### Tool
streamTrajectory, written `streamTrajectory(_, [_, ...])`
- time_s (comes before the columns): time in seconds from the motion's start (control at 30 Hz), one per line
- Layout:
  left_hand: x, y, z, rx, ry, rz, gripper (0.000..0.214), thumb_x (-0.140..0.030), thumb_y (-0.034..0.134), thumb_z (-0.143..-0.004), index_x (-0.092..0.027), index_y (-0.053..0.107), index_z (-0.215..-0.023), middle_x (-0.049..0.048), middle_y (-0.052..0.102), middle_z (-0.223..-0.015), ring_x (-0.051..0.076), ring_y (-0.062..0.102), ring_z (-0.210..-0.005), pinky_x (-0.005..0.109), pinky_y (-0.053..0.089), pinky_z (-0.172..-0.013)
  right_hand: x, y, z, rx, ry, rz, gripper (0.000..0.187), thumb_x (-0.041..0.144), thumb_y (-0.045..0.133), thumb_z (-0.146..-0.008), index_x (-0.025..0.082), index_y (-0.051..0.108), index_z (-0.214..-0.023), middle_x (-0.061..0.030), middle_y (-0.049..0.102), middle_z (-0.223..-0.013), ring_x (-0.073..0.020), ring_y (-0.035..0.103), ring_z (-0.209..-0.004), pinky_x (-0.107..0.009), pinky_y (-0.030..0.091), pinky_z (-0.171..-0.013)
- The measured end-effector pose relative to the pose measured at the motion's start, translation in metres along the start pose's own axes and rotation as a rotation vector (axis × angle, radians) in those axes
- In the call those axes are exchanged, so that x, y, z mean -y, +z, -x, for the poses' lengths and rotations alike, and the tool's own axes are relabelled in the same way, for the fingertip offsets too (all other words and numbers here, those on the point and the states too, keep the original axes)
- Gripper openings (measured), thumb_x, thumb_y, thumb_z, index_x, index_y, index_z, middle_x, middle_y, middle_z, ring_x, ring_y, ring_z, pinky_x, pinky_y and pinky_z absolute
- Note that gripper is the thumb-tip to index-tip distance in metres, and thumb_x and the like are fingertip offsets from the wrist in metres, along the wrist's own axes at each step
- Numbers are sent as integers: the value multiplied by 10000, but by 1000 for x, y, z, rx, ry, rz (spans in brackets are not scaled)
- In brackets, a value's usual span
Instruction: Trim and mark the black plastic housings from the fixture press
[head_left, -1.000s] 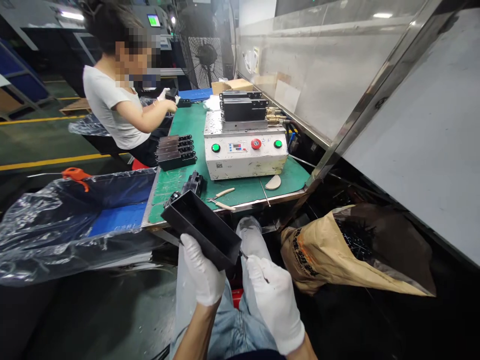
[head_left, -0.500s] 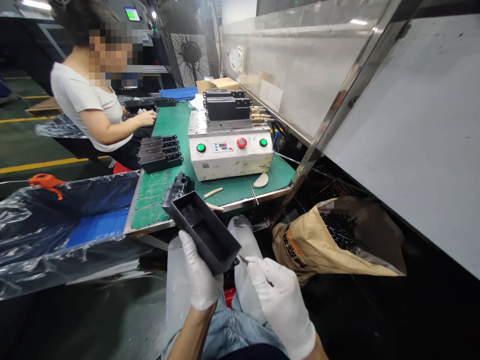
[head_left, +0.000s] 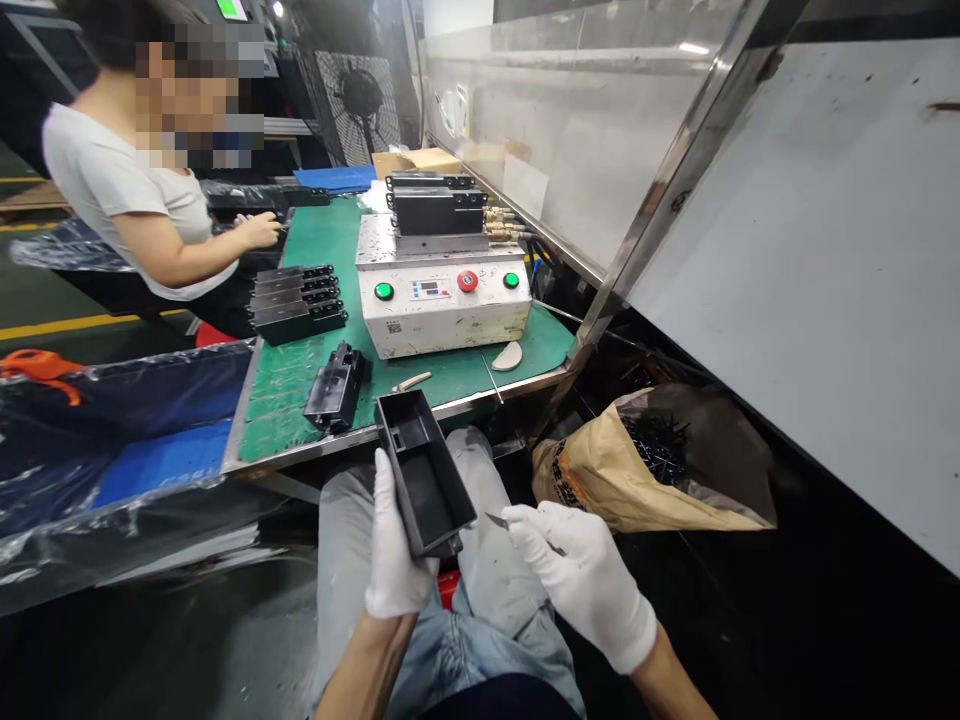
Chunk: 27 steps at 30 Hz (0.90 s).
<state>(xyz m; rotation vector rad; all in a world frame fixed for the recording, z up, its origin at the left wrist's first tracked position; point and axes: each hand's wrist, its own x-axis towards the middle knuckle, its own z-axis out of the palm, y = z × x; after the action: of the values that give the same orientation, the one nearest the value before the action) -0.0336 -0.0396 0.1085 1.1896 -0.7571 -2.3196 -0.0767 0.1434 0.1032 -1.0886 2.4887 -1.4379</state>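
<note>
My left hand (head_left: 395, 560), in a white glove, is closed around the lower left side of a black plastic box (head_left: 429, 480). The box is tilted above my lap, its open side facing me, with a step inside its far end. In my gloved right hand (head_left: 581, 575) is a small knife (head_left: 496, 521), its pointed blade sticking out toward the box's near corner, slightly apart from it. Another black plastic housing (head_left: 335, 388) lies on the green table (head_left: 285, 410) beyond my left hand.
A white machine (head_left: 446, 310) with green and red buttons carries black housings. Several housings (head_left: 298, 300) stand in a row at left, near a co-worker (head_left: 150, 200). A paper sack (head_left: 592, 480) of black scraps stands at right. A plastic-lined bin (head_left: 172, 455) holds the left side.
My left hand has turned the box more upright and away from the housing on the table. My right hand with the knife has drawn slightly back from the box. The view has shifted right.
</note>
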Motion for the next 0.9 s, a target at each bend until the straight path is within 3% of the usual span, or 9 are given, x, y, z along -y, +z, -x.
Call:
streamTrajectory(0.13, [5, 2, 0, 57, -128, -22, 483, -614, 580, -931, -207, 787, -1090, 42, 832, -828, 192, 800, -755, 329, 676, -826, -2, -9, -2, 49, -48, 87, 292, 349, 573, -1051, 197, 820, -1079, -27, 713, -732, -130, 653, -644, -246, 471, -596])
streamTrajectory(0.33, [11, 7, 2, 82, -168, -25, 459, -592, 583, -941, -216, 790, -1103, 51, 846, -921, 203, 805, -918, 328, 652, -927, -6, -18, -1, 124, -48, 126, 309, 368, 559, -1060, 208, 823, -1056, -26, 699, -720, -131, 637, -646, -248, 460, -612])
streamTrajectory(0.47, [16, 6, 2, 111, -204, -65, 488, -600, 618, -916, -203, 774, -1151, 74, 844, -989, 215, 802, -933, 325, 665, -884, -11, -20, 0, 123, -96, 179, 327, 386, 562, -1057, 194, 825, -1030, -23, 674, -683, -126, 609, -613, -250, 431, -598])
streamTrajectory(0.73, [28, -4, 10, 176, -390, -95, 556, -604, 659, -884, -169, 730, -1223, 81, 836, -930, 217, 796, -794, 323, 681, -752, -20, -20, 5, 109, -60, 254, 346, 412, 558, -1057, 202, 828, -1005, -24, 693, -711, -121, 609, -618, -250, 411, -603])
streamTrajectory(0.9, [38, -13, 10, 178, -507, -132, 528, -601, 703, -851, -161, 745, -1139, 75, 829, -854, 230, 795, -768, 333, 682, -740, -21, -23, 4, 123, -7, 305, 405, 452, 531, -1063, 225, 820, -893, -8, 666, -669, -116, 592, -609, -248, 397, -607])
